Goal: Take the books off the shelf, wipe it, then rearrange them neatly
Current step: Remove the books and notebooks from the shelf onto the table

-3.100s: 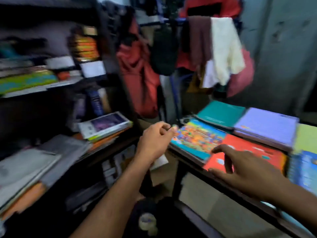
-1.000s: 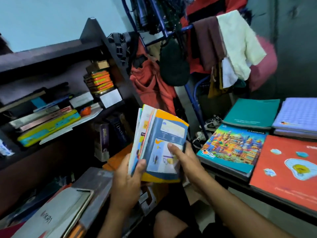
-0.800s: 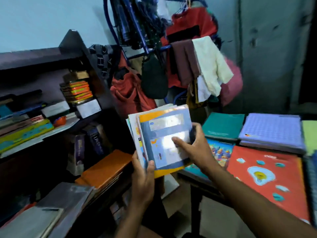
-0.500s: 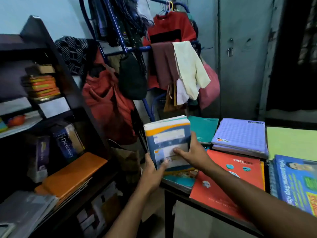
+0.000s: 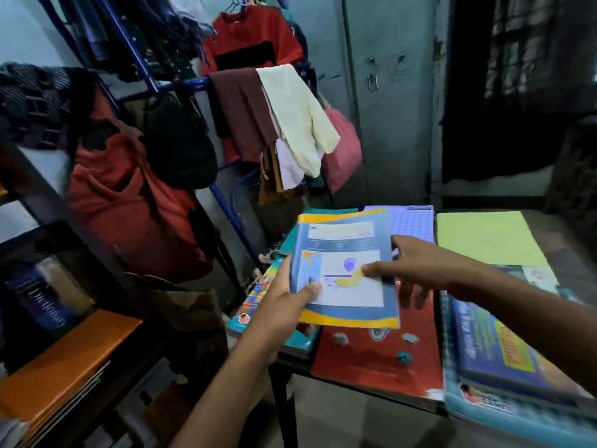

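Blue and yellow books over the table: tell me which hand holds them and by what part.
The left hand grips the blue and yellow books at their lower left corner, thumb on the cover; the right hand holds their right edge, thumb on top.

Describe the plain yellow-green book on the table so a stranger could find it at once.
Start at the table covered with books, right of the clothes rack. Go to its far right corner, beyond the lilac checked notebook. The yellow-green book lies flat there, the only cover with no picture or lettering showing.
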